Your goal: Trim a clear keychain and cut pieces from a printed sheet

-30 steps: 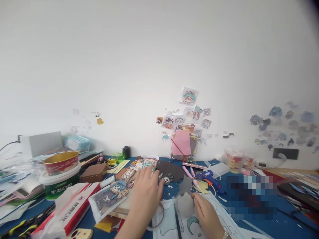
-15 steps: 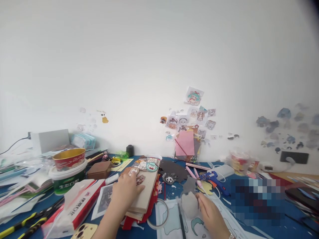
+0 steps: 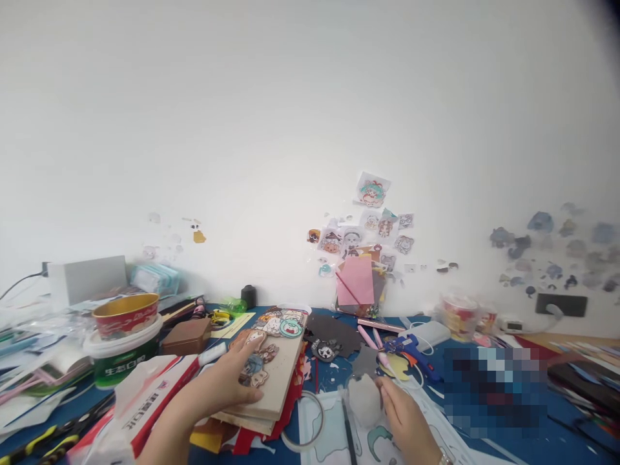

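My left hand lies over a stack of pale boards, its fingers and thumb spread around a character cutout. More character cutouts, including a round teal one, rest at the far end of the stack. Pinched at its right edge by my right hand is a rounded light-grey piece, its material unclear. This piece is above a pale blue printed sheet with a dark pen-like stick on it. Between stack and sheet sits a tape ring.
A red-and-gold bowl stands on a green-and-white tub at left. Near my left forearm are a red-and-white box and yellow-black pliers. A blue glue gun lies beyond my right hand. Pictures cover parts of the wall.
The board stack has shifted left, uncovering a yellow piece below it. My left hand has drawn back and left, its fingers spreading. My right hand keeps the grey piece; the view has shifted slightly.
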The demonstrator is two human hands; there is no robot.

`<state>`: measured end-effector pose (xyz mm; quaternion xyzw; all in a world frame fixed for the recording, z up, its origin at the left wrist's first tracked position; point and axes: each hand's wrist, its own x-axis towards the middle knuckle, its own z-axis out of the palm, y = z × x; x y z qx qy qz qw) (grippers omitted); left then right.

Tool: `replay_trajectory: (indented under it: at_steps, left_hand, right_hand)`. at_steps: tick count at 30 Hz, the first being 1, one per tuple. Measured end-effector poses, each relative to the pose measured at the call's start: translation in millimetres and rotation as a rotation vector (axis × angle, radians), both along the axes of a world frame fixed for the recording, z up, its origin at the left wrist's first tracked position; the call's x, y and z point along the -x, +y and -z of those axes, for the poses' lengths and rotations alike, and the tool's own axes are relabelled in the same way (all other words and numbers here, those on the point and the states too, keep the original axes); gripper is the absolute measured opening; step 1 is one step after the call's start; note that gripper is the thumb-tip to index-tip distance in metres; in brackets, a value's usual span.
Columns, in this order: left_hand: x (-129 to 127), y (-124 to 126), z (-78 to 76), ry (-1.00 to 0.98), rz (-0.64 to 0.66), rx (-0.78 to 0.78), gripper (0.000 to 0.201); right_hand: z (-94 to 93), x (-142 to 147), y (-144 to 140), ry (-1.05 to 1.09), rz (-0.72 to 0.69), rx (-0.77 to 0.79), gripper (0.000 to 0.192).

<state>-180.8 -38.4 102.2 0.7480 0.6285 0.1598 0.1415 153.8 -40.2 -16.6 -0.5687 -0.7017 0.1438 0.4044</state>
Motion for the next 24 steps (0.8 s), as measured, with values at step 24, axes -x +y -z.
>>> replay_trajectory:
  at_steps: [24]
  left_hand:
    - [28.2,42.0,19.7,-0.573,-0.039,-0.164,0.048]
  right_hand:
    - [-5.3,5.8,-4.5,-0.05,-0.043,-0.011,0.038]
